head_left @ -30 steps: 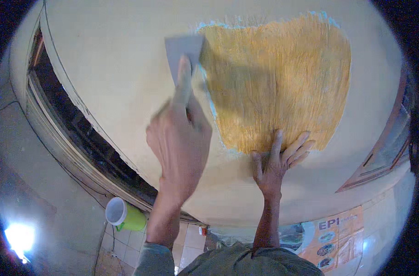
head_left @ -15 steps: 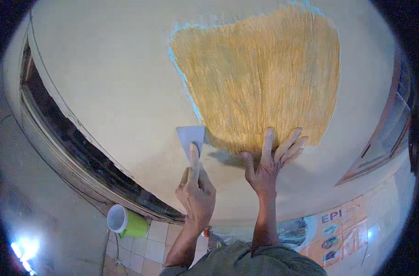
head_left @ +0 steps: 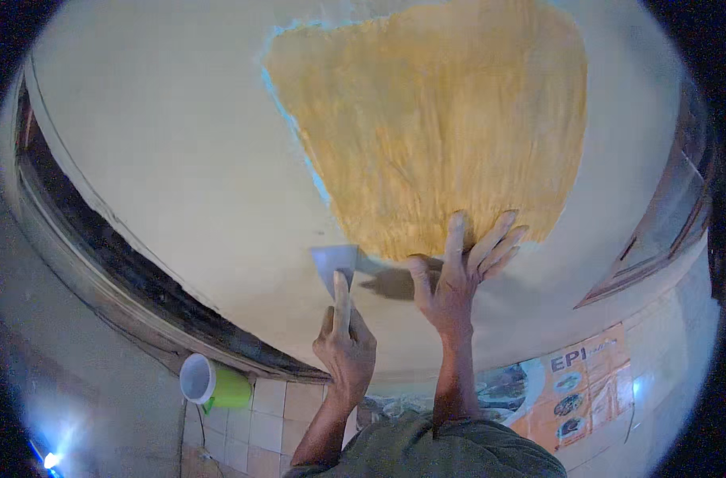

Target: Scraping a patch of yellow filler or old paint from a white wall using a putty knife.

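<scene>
Head view: the left hand (head_left: pixel 345 344) grips a scraper (head_left: pixel 336 266), fingers curled around its handle and forefinger laid along it, the blade flat on the pale ceiling (head_left: pixel 180 151) at the lower edge of the orange patch (head_left: pixel 434 127). Just beside it, the right hand (head_left: pixel 457 271) presses flat on the ceiling, fingers spread, their tips on the patch.

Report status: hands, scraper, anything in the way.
Left hand gripping scraper, blade on the pale surface at the yellow patch lower edge. Right hand flat, fingers spread on the patch edge. Nothing blocking the blade; green cup well below.
</scene>
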The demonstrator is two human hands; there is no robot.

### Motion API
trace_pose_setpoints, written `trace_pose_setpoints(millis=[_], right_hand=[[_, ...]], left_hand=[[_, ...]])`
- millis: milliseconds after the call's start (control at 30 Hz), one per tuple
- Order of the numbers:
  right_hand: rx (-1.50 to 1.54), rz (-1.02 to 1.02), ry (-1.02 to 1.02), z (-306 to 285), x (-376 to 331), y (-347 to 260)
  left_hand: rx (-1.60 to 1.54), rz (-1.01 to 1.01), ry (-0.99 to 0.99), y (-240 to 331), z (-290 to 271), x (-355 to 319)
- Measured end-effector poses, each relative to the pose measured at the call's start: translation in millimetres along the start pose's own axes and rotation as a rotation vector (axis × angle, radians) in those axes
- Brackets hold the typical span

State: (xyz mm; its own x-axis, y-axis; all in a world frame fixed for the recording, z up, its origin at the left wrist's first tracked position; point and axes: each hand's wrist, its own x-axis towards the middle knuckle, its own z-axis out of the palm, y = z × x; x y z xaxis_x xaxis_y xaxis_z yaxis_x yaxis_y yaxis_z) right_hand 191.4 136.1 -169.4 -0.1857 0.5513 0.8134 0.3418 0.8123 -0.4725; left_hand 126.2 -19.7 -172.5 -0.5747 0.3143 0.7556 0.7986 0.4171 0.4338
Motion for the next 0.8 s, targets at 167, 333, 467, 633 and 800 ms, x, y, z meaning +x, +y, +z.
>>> trace_pose_setpoints(millis=[167, 333, 467, 633, 800], right_hand=[[-0.035, -0.018, 0.004, 0.3, -0.7, 5.4], [-0.002, -0.014, 0.031, 3.7, -1.1, 4.9], [0.003, -0.033, 0.035, 3.8, 0.3, 5.5], [-0.029, -0.017, 0.035, 5.5, -1.6, 5.4], [-0.049, -0.037, 0.041, 3.4, -2.0, 7.0]], left_hand=[[-0.015, 0.068, 0.033, 18.4, -16.5, 48.4], [0.01, 0.035, 0.03, 3.6, -13.4, 34.3], [-0.041, 0.035, 0.024, -16.1, 8.2, -16.6], [-0.061, 0.02, 0.001, -0.8, -3.6, 14.7], [-0.018, 0.053, 0.007, 2.5, -5.2, 23.9]])
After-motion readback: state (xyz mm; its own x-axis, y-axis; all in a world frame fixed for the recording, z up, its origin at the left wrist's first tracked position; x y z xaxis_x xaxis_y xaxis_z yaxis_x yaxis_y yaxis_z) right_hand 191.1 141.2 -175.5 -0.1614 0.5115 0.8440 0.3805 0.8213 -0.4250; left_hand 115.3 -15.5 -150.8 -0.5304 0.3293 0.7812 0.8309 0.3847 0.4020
